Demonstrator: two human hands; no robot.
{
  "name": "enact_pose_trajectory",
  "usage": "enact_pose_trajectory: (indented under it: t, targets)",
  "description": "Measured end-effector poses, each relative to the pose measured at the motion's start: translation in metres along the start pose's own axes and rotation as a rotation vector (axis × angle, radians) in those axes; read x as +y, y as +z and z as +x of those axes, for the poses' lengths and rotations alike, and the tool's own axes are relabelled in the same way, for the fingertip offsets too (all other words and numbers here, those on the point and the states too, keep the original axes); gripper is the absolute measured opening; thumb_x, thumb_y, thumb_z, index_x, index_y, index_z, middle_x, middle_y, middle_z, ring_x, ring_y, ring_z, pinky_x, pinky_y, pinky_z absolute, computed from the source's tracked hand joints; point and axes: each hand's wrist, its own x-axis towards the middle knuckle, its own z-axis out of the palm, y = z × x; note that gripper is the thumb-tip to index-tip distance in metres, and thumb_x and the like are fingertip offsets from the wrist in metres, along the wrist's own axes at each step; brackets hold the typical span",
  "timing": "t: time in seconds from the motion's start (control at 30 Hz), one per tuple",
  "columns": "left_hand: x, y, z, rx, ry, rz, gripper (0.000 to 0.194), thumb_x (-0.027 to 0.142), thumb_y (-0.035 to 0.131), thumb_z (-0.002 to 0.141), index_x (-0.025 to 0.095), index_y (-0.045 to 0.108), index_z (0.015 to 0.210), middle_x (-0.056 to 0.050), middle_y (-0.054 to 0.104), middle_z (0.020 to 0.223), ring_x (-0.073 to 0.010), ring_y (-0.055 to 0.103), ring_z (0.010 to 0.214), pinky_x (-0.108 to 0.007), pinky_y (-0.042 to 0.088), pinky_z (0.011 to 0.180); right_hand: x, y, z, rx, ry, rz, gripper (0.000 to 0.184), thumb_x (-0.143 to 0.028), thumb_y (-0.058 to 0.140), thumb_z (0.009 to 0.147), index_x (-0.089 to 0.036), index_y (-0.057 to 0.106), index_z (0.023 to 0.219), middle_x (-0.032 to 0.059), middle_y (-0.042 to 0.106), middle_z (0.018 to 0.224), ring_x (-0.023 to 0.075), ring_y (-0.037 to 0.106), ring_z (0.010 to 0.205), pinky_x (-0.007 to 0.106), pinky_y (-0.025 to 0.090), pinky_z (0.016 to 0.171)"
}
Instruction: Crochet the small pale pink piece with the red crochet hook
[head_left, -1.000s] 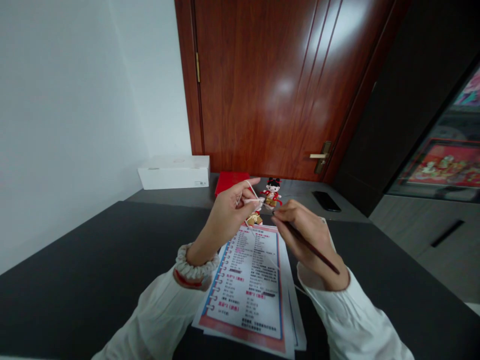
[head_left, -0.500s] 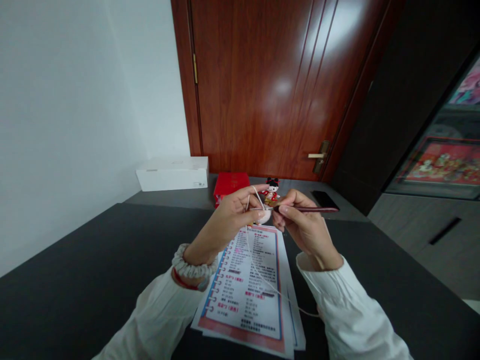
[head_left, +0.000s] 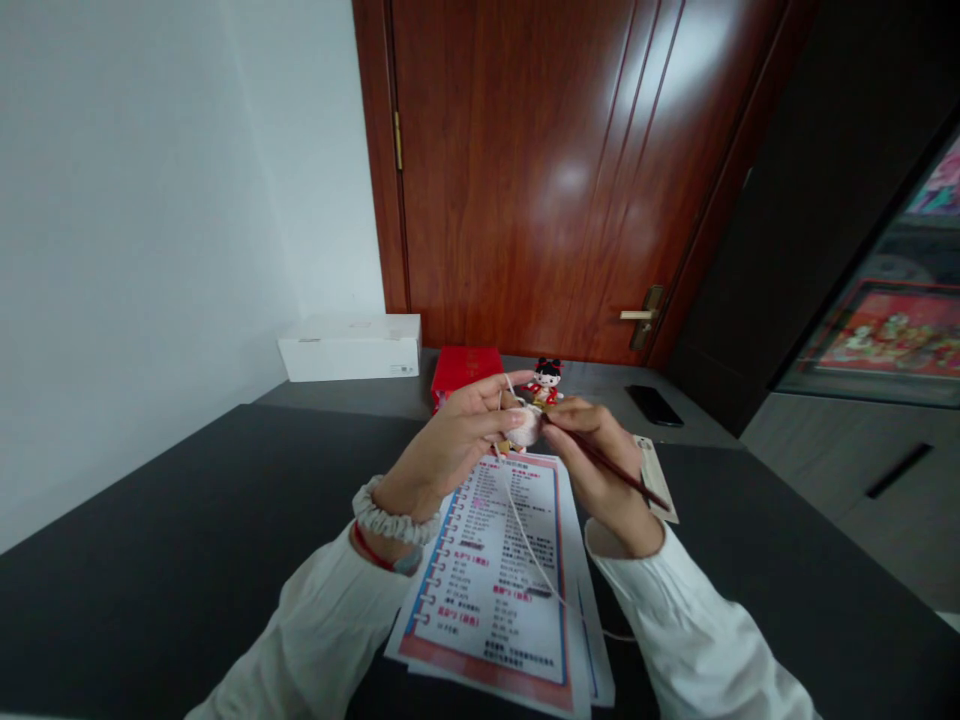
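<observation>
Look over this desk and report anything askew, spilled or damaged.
Only the printed sheets look slightly askew: a lower page juts out past the top one's right edge. The white yarn lies loosely across them, but that seems ordinary, as it trails from the left hand. I see no spill or damage.

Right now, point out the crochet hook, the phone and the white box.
Crochet hook (head_left: 621,472): head view, middle of the handle.
Phone (head_left: 655,405): head view, dark top face.
White box (head_left: 349,359): head view, front side.
</observation>
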Motion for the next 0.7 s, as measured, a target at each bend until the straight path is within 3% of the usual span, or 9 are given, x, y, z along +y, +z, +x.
enact_pose_trajectory:
  t: [0.07,0.17,0.47,0.7]
  targets:
    - [-0.002,-0.006,0.000,-0.011,-0.008,0.001,0.053,0.014,0.069,0.071,0.013,0.056,0.122,-0.003,0.062,0.087,-0.0127,0.059,0.074,-0.027,0.044,0.070,-0.001,-0.007,-0.001,-0.001,0.185,0.158,0.004,-0.019,0.059,0.089,-0.022,0.057,0.087,0.0004,0.064,0.078,0.0147,0.060,0.069,0.030,0.048,0.062]
    - [-0.005,-0.013,0.000,-0.012,-0.003,0.029,0.054,0.014,0.070,0.070,0.012,0.057,0.122,-0.002,0.062,0.082,-0.0132,0.059,0.072,-0.027,0.044,0.069,0.001,-0.018,-0.002,-0.014,0.303,0.268,0.005,-0.020,0.064,0.086,-0.022,0.060,0.084,-0.0004,0.065,0.077,0.0132,0.059,0.065,0.028,0.046,0.060]
    - [-0.008,-0.027,-0.002,-0.147,-0.069,0.060,0.049,0.014,0.070,0.072,0.013,0.061,0.120,0.000,0.061,0.076,-0.0100,0.056,0.067,-0.023,0.040,0.065,-0.004,-0.030,0.002,-0.091,0.353,0.330,0.008,-0.022,0.071,0.080,-0.020,0.064,0.079,0.0002,0.065,0.073,0.0132,0.059,0.063,0.026,0.045,0.054]
    - [-0.012,-0.038,-0.002,-0.287,-0.139,0.066,0.048,0.018,0.072,0.071,0.013,0.063,0.118,-0.005,0.063,0.083,-0.0130,0.058,0.069,-0.024,0.040,0.063,-0.005,-0.035,0.002,-0.148,0.369,0.369,0.010,-0.021,0.074,0.077,-0.019,0.064,0.074,0.0002,0.065,0.069,0.0129,0.058,0.061,0.027,0.045,0.054]
